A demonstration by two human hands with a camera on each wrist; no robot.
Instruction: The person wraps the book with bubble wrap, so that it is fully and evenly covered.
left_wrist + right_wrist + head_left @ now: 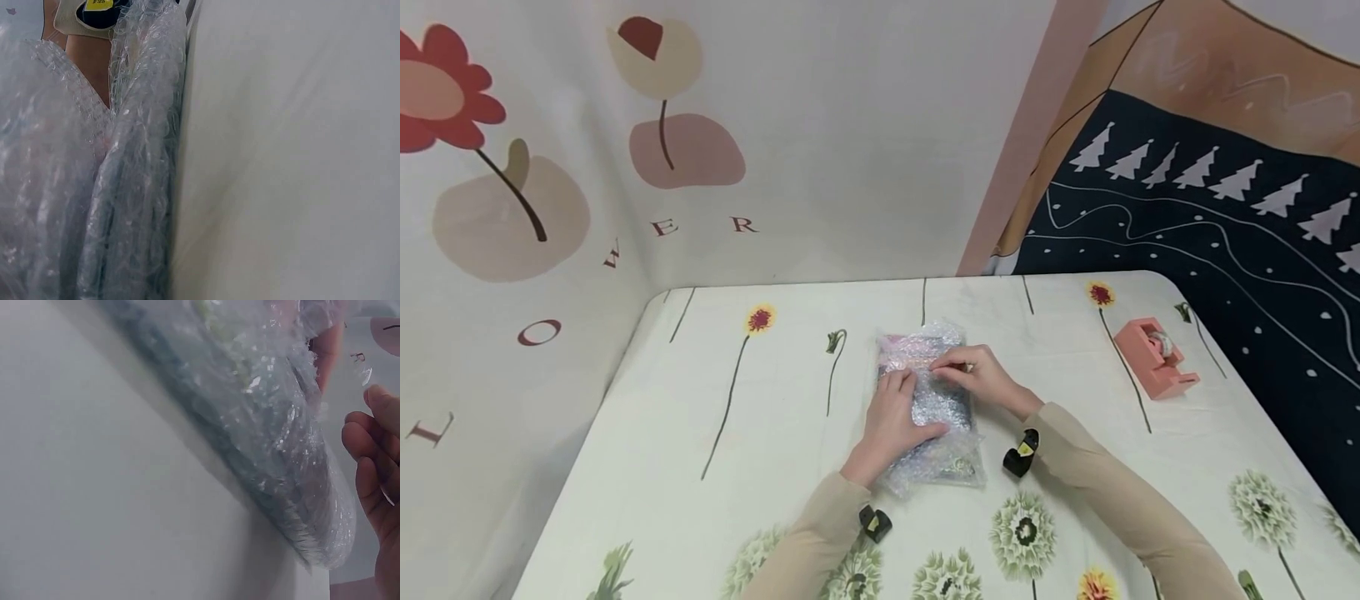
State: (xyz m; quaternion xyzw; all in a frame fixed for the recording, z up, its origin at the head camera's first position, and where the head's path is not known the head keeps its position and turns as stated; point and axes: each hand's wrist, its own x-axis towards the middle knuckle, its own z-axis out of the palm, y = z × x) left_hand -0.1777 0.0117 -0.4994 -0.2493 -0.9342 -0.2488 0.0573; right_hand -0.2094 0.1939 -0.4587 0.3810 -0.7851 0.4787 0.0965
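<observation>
A flat rectangular package wrapped in bubble wrap [942, 406] lies on the table, pink and dark colours showing through the clear plastic. My left hand [891, 421] rests on its left side, fingers extended and thumb spread across the wrap. Over its upper right part, my right hand [981, 377] has its fingers bent, thumb against forefinger. The right wrist view shows that hand [381, 450] pinching a small clear strip [367, 375] that looks like tape. Bubble wrap [134, 187] fills the left of the left wrist view and hides the left fingers there.
A coral tape dispenser [1153, 362] with a roll in it stands at the table's right side. The flower-print cloth [685, 375] covers the table. Printed curtains [850, 167] hang behind and at the left; a dark tree-patterned one [1210, 225] hangs at the right.
</observation>
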